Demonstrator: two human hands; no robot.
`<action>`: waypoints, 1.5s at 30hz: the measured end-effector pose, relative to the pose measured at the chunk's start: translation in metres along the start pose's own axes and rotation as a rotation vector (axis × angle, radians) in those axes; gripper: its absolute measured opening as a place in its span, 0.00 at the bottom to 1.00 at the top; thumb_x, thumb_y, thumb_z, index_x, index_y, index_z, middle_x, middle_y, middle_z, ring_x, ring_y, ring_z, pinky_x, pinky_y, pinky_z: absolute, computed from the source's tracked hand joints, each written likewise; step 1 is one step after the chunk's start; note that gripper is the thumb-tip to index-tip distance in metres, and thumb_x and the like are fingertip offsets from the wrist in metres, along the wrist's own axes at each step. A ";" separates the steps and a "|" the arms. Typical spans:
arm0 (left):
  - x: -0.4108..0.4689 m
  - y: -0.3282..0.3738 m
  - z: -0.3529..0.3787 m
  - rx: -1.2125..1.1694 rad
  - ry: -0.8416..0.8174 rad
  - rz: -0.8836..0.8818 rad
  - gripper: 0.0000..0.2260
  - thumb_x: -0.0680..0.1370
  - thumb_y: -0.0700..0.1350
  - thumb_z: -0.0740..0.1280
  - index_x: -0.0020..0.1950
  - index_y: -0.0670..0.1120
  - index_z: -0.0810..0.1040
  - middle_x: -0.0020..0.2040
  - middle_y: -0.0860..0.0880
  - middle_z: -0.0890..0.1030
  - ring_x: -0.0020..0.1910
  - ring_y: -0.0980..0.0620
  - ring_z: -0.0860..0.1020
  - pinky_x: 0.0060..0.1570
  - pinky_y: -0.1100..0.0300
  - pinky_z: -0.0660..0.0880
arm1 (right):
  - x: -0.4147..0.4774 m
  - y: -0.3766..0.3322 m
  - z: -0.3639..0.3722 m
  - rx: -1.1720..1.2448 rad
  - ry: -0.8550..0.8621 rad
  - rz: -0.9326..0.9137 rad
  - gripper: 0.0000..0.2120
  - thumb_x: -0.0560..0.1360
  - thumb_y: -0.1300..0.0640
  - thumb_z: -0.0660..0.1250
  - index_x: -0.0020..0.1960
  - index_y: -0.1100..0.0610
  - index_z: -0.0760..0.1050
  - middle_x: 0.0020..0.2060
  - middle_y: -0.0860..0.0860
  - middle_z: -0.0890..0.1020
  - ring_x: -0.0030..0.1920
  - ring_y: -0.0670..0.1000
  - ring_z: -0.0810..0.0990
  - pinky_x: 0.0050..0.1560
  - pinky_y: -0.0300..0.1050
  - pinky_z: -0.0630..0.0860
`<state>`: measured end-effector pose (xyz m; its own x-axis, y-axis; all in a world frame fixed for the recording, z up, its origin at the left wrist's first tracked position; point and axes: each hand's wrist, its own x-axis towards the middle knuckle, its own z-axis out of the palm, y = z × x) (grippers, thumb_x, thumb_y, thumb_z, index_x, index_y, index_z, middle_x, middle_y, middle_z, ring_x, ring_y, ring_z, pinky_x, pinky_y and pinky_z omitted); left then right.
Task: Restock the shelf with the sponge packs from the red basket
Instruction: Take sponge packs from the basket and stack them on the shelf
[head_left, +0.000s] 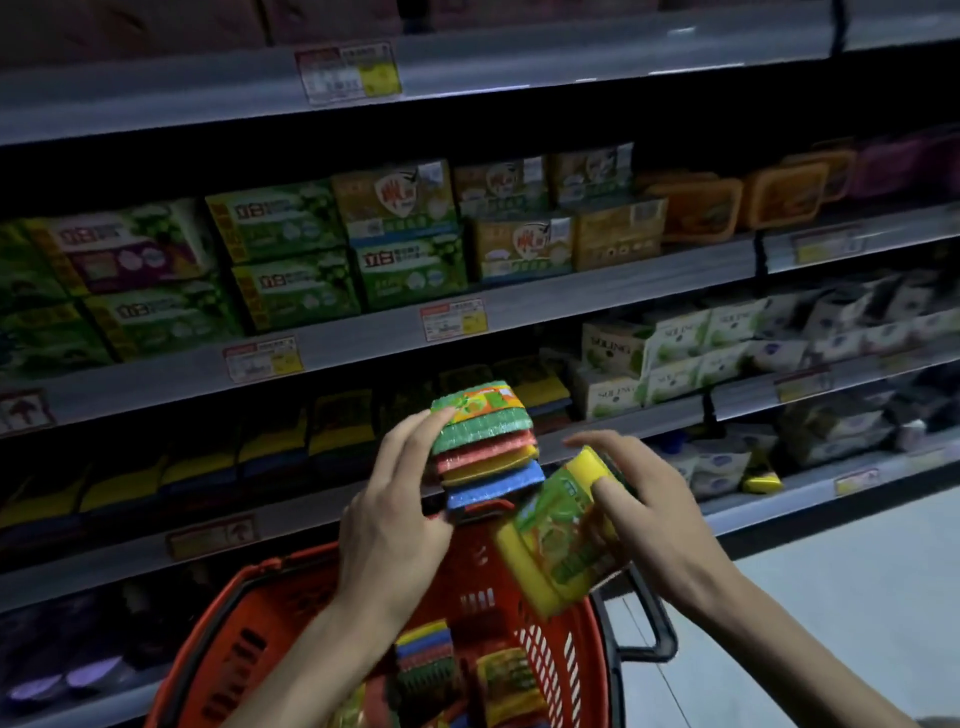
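My left hand (395, 514) pinches the striped sponge pack (483, 441) by its edge and my right hand (649, 499) curls round a yellow sponge pack (561, 525), both just above the red basket (223, 623), so I'd slide each flat onto the shelf (311, 501) ahead, one at a time.

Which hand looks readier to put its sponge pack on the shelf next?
Probably the left. The left hand holds the multicoloured sponge pack raised, in front of the sponge shelf. The right hand holds the yellow sponge pack lower and tilted, above the red basket.
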<state>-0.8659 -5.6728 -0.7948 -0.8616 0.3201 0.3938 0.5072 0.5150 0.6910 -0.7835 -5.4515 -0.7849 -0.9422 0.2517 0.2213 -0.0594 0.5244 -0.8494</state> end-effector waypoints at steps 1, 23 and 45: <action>0.005 0.001 0.004 0.028 0.030 0.034 0.43 0.71 0.32 0.76 0.77 0.63 0.64 0.76 0.62 0.66 0.58 0.55 0.79 0.43 0.53 0.85 | 0.003 0.001 0.000 -0.026 -0.006 0.001 0.22 0.70 0.39 0.55 0.58 0.41 0.78 0.54 0.40 0.78 0.55 0.39 0.77 0.52 0.45 0.74; 0.038 0.008 0.062 -0.435 -0.026 -0.015 0.33 0.81 0.30 0.65 0.77 0.61 0.67 0.70 0.58 0.73 0.67 0.59 0.77 0.60 0.64 0.78 | 0.024 0.025 -0.002 0.391 -0.022 0.135 0.26 0.69 0.36 0.75 0.65 0.29 0.73 0.49 0.41 0.86 0.49 0.44 0.87 0.55 0.50 0.84; 0.045 0.009 0.097 -0.494 0.221 -0.284 0.15 0.81 0.41 0.71 0.66 0.54 0.83 0.60 0.59 0.83 0.60 0.61 0.81 0.61 0.56 0.80 | 0.051 0.072 0.017 0.551 -0.019 0.129 0.29 0.68 0.39 0.75 0.69 0.35 0.76 0.59 0.52 0.82 0.56 0.58 0.84 0.58 0.58 0.82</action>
<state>-0.8985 -5.5766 -0.8290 -0.9721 0.0247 0.2331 0.2344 0.1098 0.9659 -0.8412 -5.4145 -0.8424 -0.9588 0.2679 0.0945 -0.1019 -0.0136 -0.9947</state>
